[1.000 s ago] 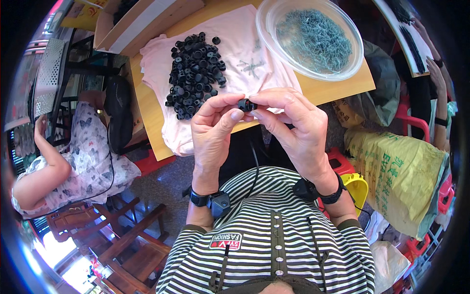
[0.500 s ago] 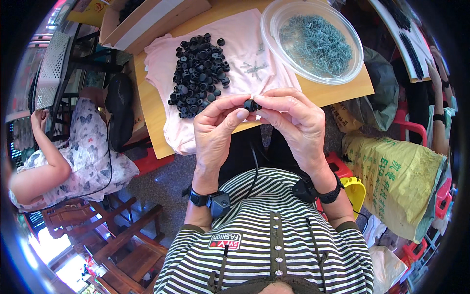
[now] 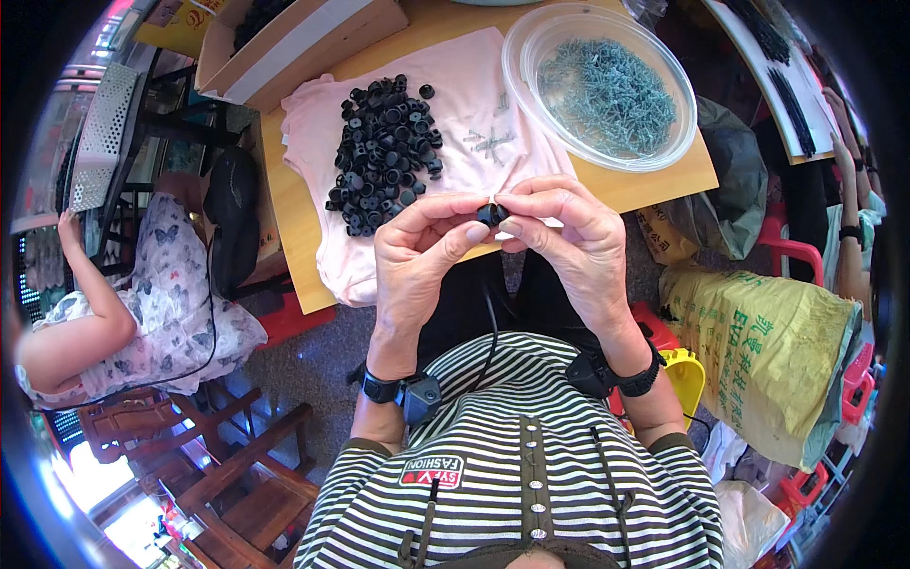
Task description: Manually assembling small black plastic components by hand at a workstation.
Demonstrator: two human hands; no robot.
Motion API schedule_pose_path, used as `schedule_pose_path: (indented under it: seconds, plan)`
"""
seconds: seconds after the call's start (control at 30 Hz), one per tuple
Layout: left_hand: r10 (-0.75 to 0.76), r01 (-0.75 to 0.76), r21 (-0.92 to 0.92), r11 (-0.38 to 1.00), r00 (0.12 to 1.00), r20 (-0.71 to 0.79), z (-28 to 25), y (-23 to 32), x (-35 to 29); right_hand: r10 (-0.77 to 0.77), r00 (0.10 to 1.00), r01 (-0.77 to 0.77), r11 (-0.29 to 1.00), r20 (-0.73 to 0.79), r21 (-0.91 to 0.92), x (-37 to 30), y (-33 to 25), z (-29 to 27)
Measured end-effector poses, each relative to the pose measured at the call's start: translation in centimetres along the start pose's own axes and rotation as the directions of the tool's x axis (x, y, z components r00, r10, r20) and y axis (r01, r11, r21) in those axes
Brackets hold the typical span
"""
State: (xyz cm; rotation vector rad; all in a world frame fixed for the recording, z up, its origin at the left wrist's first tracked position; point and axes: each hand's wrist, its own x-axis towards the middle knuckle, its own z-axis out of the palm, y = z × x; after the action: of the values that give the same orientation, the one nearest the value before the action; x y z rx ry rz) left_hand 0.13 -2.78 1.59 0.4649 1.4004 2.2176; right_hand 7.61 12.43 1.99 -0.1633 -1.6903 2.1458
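A small round black plastic cap (image 3: 491, 214) is pinched between the fingertips of both hands, just past the table's near edge. My left hand (image 3: 428, 242) grips it from the left with thumb and forefinger. From the other side my right hand (image 3: 567, 237) pinches it the same way, its fingers partly covering the piece. Beyond the hands, a heap of similar black caps (image 3: 384, 152) lies on a pale pink cloth (image 3: 464, 85). To the right of the cloth, a clear round plastic tub (image 3: 684, 133) holds a mass of silvery-blue screws (image 3: 611, 95).
An open cardboard box (image 3: 284, 47) stands at the table's far left. The wooden table (image 3: 654, 185) ends just before my lap. One person sits at the left, and another's arms show at the far right. A yellow woven sack (image 3: 758, 341) stands to my right.
The black cap has turned slightly between my fingertips, and my grip on it has shifted a little. Both hands stay in nearly the same place. The person at left has moved a hand slightly.
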Motion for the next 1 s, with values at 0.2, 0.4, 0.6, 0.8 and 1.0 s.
schedule_pose_path:
  seconds: [0.2,0.4,0.6,0.8,1.0]
  plan:
    - [-0.008,0.008,-0.042,0.999,1.0,0.002,0.4,-0.4,-0.1,-0.288,0.953,0.298,0.855,0.089,-0.424,0.2,0.2,-0.2]
    - [-0.096,0.081,-0.167,0.983,0.992,-0.083,0.5,-1.3,-0.2,-0.38,0.921,0.373,0.802,0.083,-0.466,0.0,1.1,0.5]
    - [-0.179,0.154,-0.366,0.918,0.983,-0.033,1.1,-1.9,-0.1,-0.481,0.873,0.424,0.672,0.077,-0.607,0.6,2.2,0.4]
    - [-0.148,0.097,-0.412,0.906,0.985,-0.093,1.8,-2.7,-0.2,-0.532,0.844,0.437,0.614,0.064,-0.657,0.8,1.4,0.7]
    - [-0.168,0.116,-0.327,0.938,0.976,-0.136,0.8,-3.5,0.6,-0.383,0.916,0.353,0.641,0.115,-0.681,2.4,-0.2,0.5]
